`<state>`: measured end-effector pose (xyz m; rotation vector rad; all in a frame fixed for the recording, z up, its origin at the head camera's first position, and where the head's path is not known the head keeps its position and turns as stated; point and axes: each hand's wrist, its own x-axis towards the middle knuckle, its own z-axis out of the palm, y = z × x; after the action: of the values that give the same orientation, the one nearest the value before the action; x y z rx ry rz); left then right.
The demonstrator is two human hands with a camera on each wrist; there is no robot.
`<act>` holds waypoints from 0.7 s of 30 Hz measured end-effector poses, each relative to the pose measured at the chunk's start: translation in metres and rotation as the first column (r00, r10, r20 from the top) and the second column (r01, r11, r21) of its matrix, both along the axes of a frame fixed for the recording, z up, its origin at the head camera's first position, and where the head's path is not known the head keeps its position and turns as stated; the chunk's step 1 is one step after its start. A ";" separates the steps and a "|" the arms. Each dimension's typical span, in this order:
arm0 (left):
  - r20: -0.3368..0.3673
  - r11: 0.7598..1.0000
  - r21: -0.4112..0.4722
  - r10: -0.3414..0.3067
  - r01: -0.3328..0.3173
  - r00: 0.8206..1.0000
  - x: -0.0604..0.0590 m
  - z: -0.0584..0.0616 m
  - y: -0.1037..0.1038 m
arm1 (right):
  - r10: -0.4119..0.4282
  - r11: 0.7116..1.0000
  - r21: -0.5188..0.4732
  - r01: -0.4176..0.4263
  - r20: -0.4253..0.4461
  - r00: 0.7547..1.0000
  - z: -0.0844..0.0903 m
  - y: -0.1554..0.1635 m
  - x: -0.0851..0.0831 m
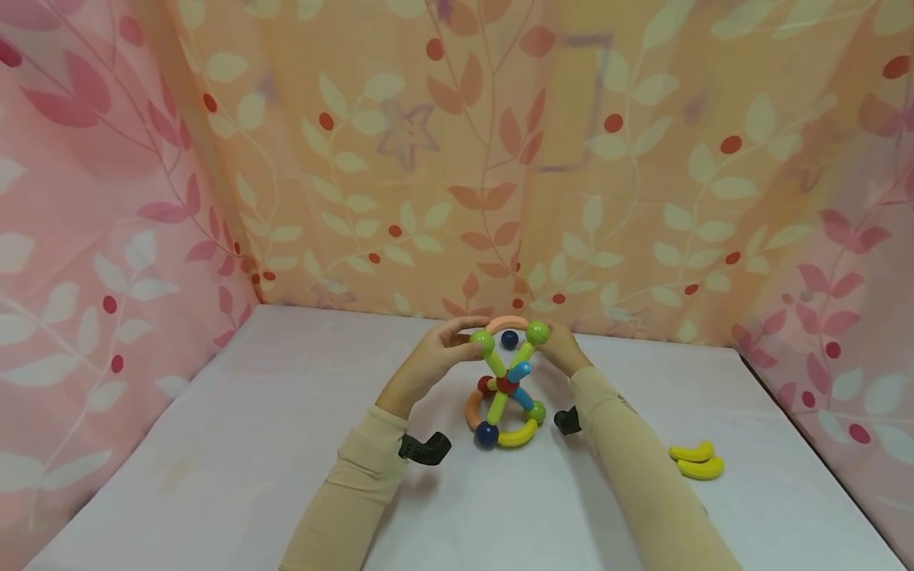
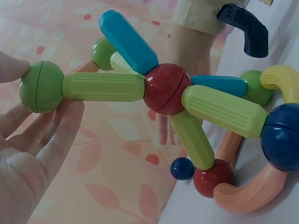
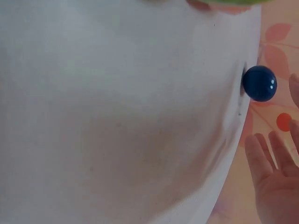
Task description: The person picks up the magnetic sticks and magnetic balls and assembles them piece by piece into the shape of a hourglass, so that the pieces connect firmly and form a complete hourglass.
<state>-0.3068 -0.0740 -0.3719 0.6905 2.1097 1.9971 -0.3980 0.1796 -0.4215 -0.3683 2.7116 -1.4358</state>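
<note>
1. A toy structure (image 1: 508,386) of plastic rods and balls is stood upright near the middle of the white counter (image 1: 214,460), between both hands.
2. It is built of ribbed, rounded rods in lime green and blue, joined at a glossy red ball (image 2: 163,88) in the centre, so that the rods cross like an X.
3. Its base is formed by curved pieces in orange and yellow with a dark blue ball (image 1: 486,434); this ring appears to be what keeps it standing.
4. The green ball (image 2: 41,86) at the upper left tip is pinched by the left hand (image 1: 435,353), thumb above and fingers beneath, apparently to steady the top.
5. The green ball (image 1: 538,332) at the upper right is met by the right hand (image 1: 564,349); whether that grip is closed round it cannot be told. A peach arc (image 1: 505,321) is bridged between the two balls.
6. A small loose blue ball (image 3: 259,83) is lying just behind, at the counter's far edge.
7. Two yellow curved pieces (image 1: 696,460) are lying well apart to the right.
8. A leaf-patterned cloth (image 1: 457,159) is hung behind.
</note>
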 end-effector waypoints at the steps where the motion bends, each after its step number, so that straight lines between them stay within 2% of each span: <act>1: 0.000 1.000 0.001 -0.001 0.001 1.000 0.000 -0.001 0.000 | 0.027 0.999 0.021 -0.027 -0.022 0.999 -0.001 -0.001 -0.002; 4: -0.001 1.000 0.000 -0.001 0.001 1.000 0.000 -0.002 0.001 | 0.073 0.997 0.015 -0.072 -0.043 0.996 -0.001 -0.004 -0.003; 9: 0.005 1.000 -0.003 0.009 -0.009 1.000 0.001 -0.002 0.002 | 0.199 0.977 -0.069 -0.201 -0.030 0.980 0.002 -0.011 -0.002; 13: 0.006 1.000 -0.012 0.010 -0.010 1.000 0.001 -0.003 0.003 | 0.208 0.978 -0.033 -0.208 -0.016 0.978 -0.001 -0.011 -0.005; 19: -0.013 1.000 -0.003 0.000 0.000 1.000 -0.001 -0.003 0.001 | 0.210 0.975 -0.081 -0.207 0.030 0.977 -0.007 -0.011 -0.013; 21: -0.019 1.000 -0.001 -0.003 0.003 1.000 -0.001 -0.003 0.000 | 0.186 0.981 -0.057 -0.184 0.037 0.982 -0.009 -0.013 -0.014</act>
<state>-0.3082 -0.0741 -0.3747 0.7154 2.1187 1.9952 -0.4120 0.1665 -0.4301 -0.5700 2.5325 -1.4494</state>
